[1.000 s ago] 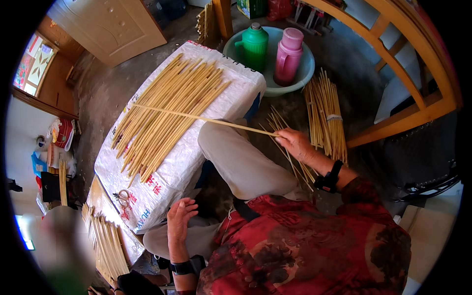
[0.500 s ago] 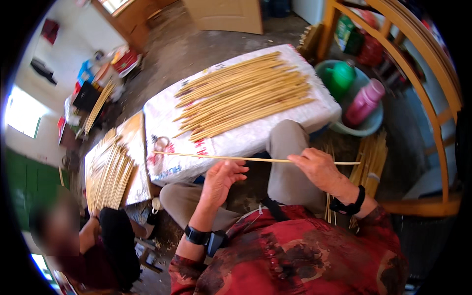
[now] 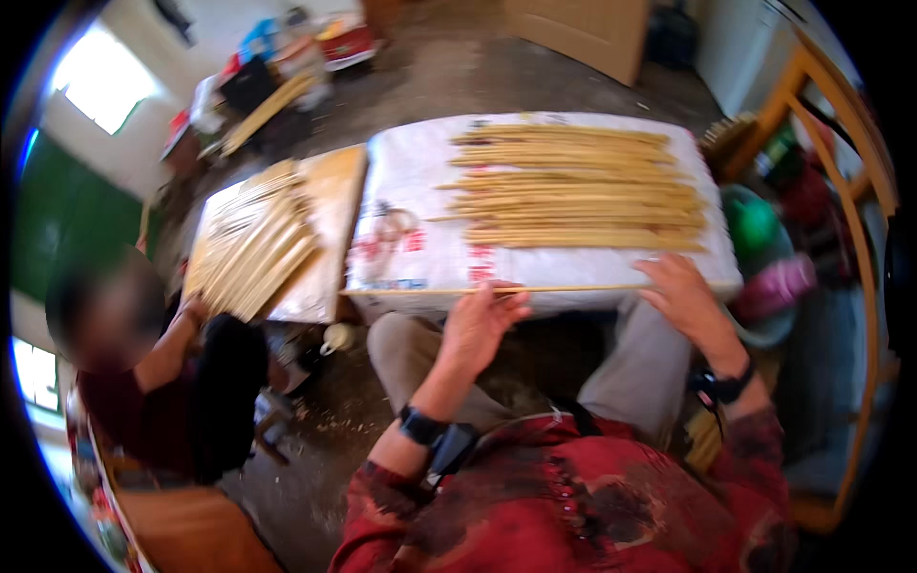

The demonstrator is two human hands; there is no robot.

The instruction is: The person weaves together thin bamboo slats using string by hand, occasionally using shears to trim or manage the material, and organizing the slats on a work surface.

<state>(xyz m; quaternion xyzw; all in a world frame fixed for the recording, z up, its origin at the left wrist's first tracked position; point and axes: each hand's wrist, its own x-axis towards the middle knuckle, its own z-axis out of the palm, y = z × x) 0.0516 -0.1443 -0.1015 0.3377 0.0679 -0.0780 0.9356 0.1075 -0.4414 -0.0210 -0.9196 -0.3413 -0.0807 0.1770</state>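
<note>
A long thin bamboo stick (image 3: pixel 564 288) spans level between my two hands, along the near edge of the white-covered table (image 3: pixel 401 172). My left hand (image 3: pixel 478 329) pinches it near its middle with thumb and fingertips, the other fingers loosely curled. Toward the stick's right end, my right hand (image 3: pixel 683 298) is closed on it, the fingers bent over it and slightly blurred. Just beyond, a row of similar sticks (image 3: pixel 578 191) lies side by side on the table. A loop of cord or band (image 3: pixel 390 224) sits left of them.
At left, a seated person (image 3: pixel 143 382) reaches to a fanned pile of thin sticks (image 3: pixel 258 244) on a wooden board (image 3: pixel 330 220). A basin (image 3: pixel 778 320) with a green bottle (image 3: pixel 755 224) and a pink bottle (image 3: pixel 778 286) stands at right, beside a wooden frame (image 3: pixel 841 181).
The view has turned, so the table now sits straighter and further right. Both hands still hold the stick, which now lies closer along the table's near edge.
</note>
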